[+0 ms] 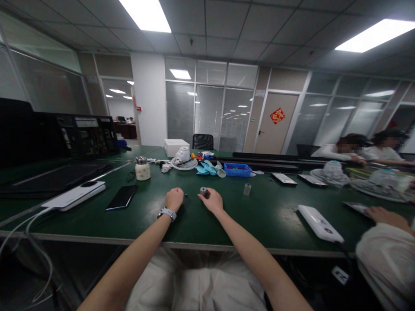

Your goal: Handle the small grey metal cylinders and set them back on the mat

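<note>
Over the middle of the green table, my right hand (213,201) has its thumb and fingers closed around a small grey metal cylinder (203,190), which stands upright with a round fitting on top. To its left, my left hand (174,199), with a watch (167,213) on the wrist, is curled into a fist. Whatever its fingers hold, if anything, is hidden. A tiny dark piece (186,195) lies on the table between the two hands, close to the left one. Farther right stands a second metal cylinder (247,189), apart from both hands.
A black phone (122,198), a cream jar (142,169) and a white device (76,195) are at left. Behind my hands lie white fan parts (183,160), blue blades (209,168) and a blue basket (238,170). A white power bank (320,223) and a co-worker's hand (387,218) are at right.
</note>
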`<state>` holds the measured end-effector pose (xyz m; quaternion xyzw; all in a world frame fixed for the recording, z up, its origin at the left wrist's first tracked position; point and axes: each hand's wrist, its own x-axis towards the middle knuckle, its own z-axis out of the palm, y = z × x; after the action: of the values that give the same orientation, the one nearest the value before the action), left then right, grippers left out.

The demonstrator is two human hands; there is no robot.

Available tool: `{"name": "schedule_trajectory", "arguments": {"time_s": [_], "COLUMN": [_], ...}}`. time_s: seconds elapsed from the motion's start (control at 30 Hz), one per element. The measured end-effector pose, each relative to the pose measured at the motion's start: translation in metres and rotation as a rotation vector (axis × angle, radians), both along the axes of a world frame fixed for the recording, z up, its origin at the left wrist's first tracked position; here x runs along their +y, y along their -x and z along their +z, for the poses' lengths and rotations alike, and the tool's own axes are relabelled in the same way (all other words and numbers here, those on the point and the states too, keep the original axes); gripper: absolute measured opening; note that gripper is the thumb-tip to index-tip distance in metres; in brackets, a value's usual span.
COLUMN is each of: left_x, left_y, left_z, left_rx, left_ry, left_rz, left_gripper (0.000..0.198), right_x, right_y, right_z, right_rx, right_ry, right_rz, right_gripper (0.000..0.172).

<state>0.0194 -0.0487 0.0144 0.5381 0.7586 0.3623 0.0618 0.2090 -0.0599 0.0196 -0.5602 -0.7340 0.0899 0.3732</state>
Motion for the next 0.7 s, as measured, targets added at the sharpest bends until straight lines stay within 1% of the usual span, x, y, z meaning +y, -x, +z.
{"name": "schedule_trajectory", "arguments": {"time_s": [0.1,0.23,0.4,0.7], "left_x": [0.0003,0.0003,-0.0008,-0.005], "left_y": [0.0003,0.0007,-0.0002,-0.0029], "left_z": [-0.0008,-0.0015,-0.0001,0.0026], "left_rx": [0.012,0.022,0.043,0.028], "left_ry": [-0.007,-0.012,-0.011,-0.007], "left_rz": [-0.008,-0.03,-0.03,-0.04], "left_gripper": [0.041,0.041,0.041,0.04], "right_x": [0.0014,0.0047,0.0094,0.0088], "right_y": [-0.0001,-0.001,-0.0011,-0.001], "right_z": [-0.0015,-0.0036,-0.006,-0.0086], "right_rx": [0.027,0.065,0.061,0.046], "right_ry": [0.011,0.027,0.048,0.037], "right_rz": [-0.004,0.002,0.003,0.081], "right_gripper": [0.034,0.036,0.035,0.04]}}
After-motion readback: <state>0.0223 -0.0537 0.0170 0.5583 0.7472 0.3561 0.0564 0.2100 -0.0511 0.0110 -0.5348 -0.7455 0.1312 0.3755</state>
